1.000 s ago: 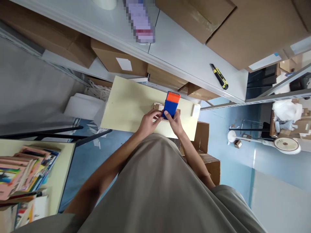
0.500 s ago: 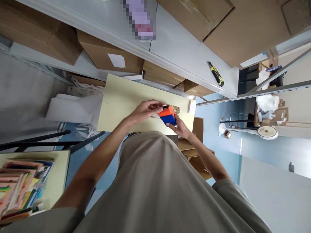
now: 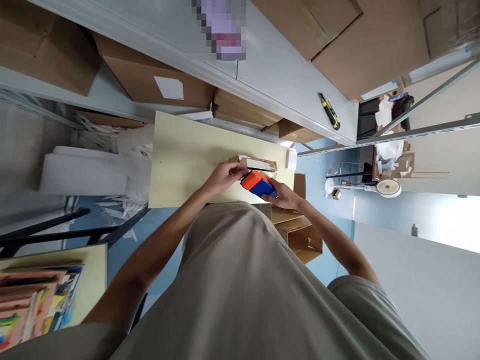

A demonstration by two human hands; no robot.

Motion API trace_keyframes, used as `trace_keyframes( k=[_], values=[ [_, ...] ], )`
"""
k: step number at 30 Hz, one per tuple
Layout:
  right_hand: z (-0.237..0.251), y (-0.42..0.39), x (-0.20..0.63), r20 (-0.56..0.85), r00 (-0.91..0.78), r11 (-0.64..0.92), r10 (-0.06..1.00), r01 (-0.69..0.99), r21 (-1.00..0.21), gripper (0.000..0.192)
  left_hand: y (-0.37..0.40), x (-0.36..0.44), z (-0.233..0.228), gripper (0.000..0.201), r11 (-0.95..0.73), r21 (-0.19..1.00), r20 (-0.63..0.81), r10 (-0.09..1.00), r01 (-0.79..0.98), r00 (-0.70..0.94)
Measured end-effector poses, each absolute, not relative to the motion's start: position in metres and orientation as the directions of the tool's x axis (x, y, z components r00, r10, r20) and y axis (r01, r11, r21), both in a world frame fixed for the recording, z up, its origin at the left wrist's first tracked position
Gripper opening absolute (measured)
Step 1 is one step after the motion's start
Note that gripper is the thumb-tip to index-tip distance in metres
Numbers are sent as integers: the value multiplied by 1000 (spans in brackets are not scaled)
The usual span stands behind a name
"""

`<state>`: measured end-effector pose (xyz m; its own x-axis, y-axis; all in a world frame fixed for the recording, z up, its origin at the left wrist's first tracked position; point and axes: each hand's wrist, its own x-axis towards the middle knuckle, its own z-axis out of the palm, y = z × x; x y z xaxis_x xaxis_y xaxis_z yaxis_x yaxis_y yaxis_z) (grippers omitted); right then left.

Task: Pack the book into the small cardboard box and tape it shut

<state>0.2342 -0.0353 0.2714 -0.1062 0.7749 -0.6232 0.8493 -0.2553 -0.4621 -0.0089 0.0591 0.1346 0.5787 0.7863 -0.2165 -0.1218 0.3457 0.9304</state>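
A small orange and blue box (image 3: 258,183) is held tilted above the pale yellow table, close to my body. My right hand (image 3: 284,195) grips its right end, with the thumb below and the fingers above. At the box's dark left end, my left hand (image 3: 226,177) has its fingers pinched together on the edge; the fingertips are partly hidden. Just behind the box, an open carton (image 3: 258,164) with a white strip lies on the table (image 3: 183,160).
A yellow and black utility knife (image 3: 330,112) lies on the grey shelf (image 3: 277,85) ahead. Cardboard boxes (image 3: 161,80) fill the lower shelf. Open cartons (image 3: 305,240) stand on the floor at right. A stack of colourful flat items (image 3: 35,300) sits at lower left.
The box has moved slightly nearer my body and tilted, still in my right hand. My left fingers have drawn closer together at its end. The carton behind now shows more fully.
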Motion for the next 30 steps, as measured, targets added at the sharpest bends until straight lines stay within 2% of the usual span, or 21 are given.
trace_keyframes(
  k=[3,6,10,13,18,26,30],
  values=[
    [269,-30,228,-668,-42,-329,743,846,-419,50,45,-3,119,49,402,909,-294,806,-110,513],
    [268,-20,226,-726,22,-374,687,867,-329,55,29,5,108,40,439,894,-364,827,-88,429],
    [291,3,240,-865,-33,-441,502,850,-288,65,20,10,98,42,483,869,-408,826,-113,390],
    [324,25,261,-914,-23,-450,405,865,-221,71,26,8,86,50,512,837,-454,848,-195,275],
    [353,63,283,-907,151,-415,393,909,-28,64,39,13,62,42,593,766,-566,806,-251,175],
    [305,88,279,-915,165,-376,367,926,16,54,42,32,20,26,625,744,-626,776,-235,81],
    [285,91,286,-906,177,-337,385,941,41,56,43,42,-2,16,621,756,-623,780,-208,61]
  ],
)
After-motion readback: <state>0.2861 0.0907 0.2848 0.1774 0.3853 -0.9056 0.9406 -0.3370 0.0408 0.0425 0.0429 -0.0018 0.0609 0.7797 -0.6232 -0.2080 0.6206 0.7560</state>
